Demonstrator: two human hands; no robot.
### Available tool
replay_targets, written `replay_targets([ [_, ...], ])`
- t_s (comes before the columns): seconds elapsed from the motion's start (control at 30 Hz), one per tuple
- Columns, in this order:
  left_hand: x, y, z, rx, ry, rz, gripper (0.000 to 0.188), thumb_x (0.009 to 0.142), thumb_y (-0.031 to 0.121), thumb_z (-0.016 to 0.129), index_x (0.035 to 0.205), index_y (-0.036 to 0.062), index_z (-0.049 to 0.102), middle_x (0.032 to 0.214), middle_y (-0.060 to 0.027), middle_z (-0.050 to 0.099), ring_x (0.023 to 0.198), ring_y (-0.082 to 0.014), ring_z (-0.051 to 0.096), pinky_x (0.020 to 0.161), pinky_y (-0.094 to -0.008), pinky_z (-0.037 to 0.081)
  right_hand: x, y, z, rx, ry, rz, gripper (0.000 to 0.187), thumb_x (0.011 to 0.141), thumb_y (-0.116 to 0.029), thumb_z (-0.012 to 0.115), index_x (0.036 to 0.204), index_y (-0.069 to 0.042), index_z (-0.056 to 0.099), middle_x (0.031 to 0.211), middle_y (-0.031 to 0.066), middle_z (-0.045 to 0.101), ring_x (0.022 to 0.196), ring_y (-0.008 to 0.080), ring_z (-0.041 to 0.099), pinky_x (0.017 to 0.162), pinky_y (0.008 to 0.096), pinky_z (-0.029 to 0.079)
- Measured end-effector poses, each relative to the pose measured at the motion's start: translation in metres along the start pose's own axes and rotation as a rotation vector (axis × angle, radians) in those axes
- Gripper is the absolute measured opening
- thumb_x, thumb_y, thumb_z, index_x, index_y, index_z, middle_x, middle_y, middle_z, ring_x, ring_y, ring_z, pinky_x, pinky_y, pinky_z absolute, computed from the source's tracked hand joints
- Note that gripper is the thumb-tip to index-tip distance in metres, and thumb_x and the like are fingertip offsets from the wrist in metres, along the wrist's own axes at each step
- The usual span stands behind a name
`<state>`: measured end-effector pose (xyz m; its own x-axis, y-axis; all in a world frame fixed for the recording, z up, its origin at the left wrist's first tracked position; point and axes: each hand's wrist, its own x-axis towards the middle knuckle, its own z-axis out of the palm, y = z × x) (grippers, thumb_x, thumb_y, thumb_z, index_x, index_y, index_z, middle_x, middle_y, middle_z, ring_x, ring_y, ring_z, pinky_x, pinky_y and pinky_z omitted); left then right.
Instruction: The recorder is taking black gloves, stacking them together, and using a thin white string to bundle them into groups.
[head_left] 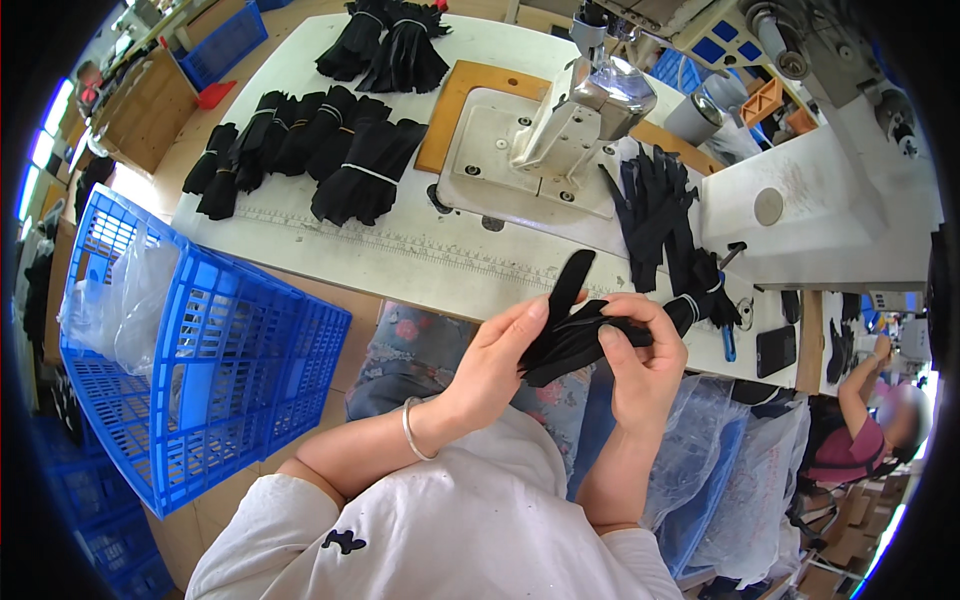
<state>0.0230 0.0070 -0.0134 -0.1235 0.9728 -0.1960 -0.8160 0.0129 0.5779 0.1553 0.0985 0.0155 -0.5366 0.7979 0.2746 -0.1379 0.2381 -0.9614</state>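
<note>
Above my lap, at the front edge of the white sewing table (420, 270), both hands hold a sheaf of black fabric strips (560, 345). My left hand (497, 355) closes around its left side, and one strip sticks up past the thumb. On the other side, my right hand (640, 355) pinches the strips between thumb and fingers. Just beyond my right hand lies a tied black bundle (708, 300). Loose black strips (660, 215) are heaped by the sewing machine (585, 110). Several tied black bundles (365, 170) lie on the left of the table.
A blue plastic crate (200, 360) with clear plastic bags stands left of me. At the right are a blue-handled tool (728, 340), a dark phone-like object (775, 352) and clear plastic bags (750, 500). Another person (860, 430) sits at the far right.
</note>
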Motion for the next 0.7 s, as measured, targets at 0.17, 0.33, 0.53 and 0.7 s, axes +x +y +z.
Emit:
replay_targets([
  [0.17,0.002,-0.008,-0.008,0.124,0.028,-0.001,0.040,0.105,0.029,0.042,0.130,0.0007,0.052,0.121,-0.0051,0.059,0.108,-0.0094,0.057,0.093,-0.0273,0.047,0.001,-0.003,0.000,-0.048,0.064,0.088,0.030,0.084,0.004,0.067,0.113,0.001,0.065,0.103,0.0056,0.063,0.089,0.0058,0.055,0.068,0.0150,0.045],
  [0.33,0.003,-0.015,-0.007,0.282,0.022,0.168,0.038,0.106,0.027,0.040,0.130,0.0018,0.055,0.099,0.0022,0.055,0.085,-0.0058,0.051,0.082,-0.0200,0.043,0.005,-0.011,-0.001,-0.017,0.030,0.161,0.031,0.085,0.004,0.066,0.115,0.002,0.063,0.100,0.0038,0.062,0.086,0.0044,0.056,0.064,0.0145,0.045],
  [0.53,0.002,-0.009,0.003,0.194,0.056,0.111,0.036,0.105,0.026,0.042,0.127,0.0000,0.057,0.106,0.0018,0.056,0.092,-0.0046,0.051,0.083,-0.0196,0.043,0.001,-0.003,-0.013,-0.014,-0.022,0.073,0.021,0.084,0.006,0.066,0.105,0.004,0.063,0.109,0.0066,0.061,0.086,0.0054,0.058,0.066,0.0155,0.046],
  [0.7,0.003,-0.014,-0.006,0.169,0.073,0.161,0.031,0.104,0.022,0.045,0.123,0.0012,0.057,0.109,-0.0034,0.064,0.098,-0.0087,0.060,0.086,-0.0244,0.050,0.005,0.000,-0.013,-0.010,-0.005,-0.009,0.022,0.081,0.007,0.067,0.103,0.004,0.063,0.119,0.0118,0.061,0.092,0.0084,0.059,0.070,0.0175,0.048],
])
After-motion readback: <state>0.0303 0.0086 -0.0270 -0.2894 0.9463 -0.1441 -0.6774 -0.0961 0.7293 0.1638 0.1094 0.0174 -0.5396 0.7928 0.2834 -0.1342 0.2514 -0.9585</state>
